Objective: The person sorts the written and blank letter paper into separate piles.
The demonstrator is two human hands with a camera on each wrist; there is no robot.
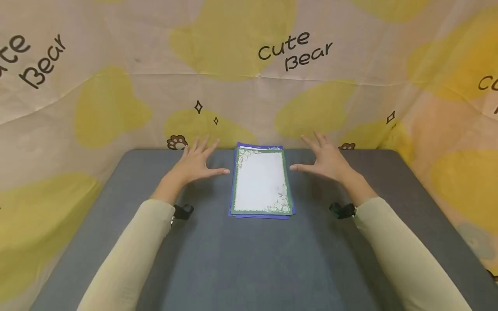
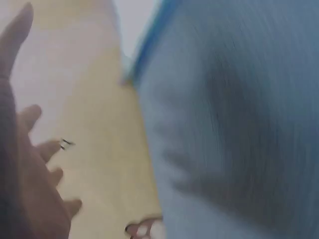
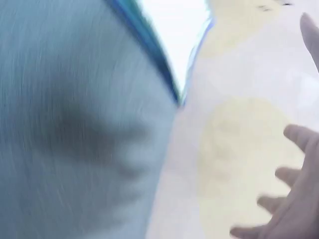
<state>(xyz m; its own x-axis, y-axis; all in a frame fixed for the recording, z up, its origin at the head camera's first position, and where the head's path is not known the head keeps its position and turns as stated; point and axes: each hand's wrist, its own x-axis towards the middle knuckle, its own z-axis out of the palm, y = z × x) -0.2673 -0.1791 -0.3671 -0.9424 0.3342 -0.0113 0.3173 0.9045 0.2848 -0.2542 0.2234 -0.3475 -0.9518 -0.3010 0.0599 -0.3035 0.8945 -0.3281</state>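
Note:
A small stack of bordered paper sheets [image 1: 258, 183] lies near the far edge of the table. Its top sheet is white with a green border and pale flowers at two corners; blue-violet edges of other sheets stick out beneath. To the left of the stack, my left hand [image 1: 196, 164] hovers with fingers spread and thumb pointing at the paper, touching nothing. My right hand [image 1: 327, 160] mirrors it on the other side, fingers spread too. Both wrist views are blurred; they show the left hand [image 2: 42, 169] and right hand [image 3: 294, 189] apart from the paper.
A grey table [image 1: 256, 263] spreads beneath both arms. Behind it hangs a cloth backdrop [image 1: 233, 56] with yellow patches and "Cute Bear" lettering, meeting the table's far edge. Dark straps [image 1: 183, 211] circle the wrists below the light sleeves [image 1: 128, 255].

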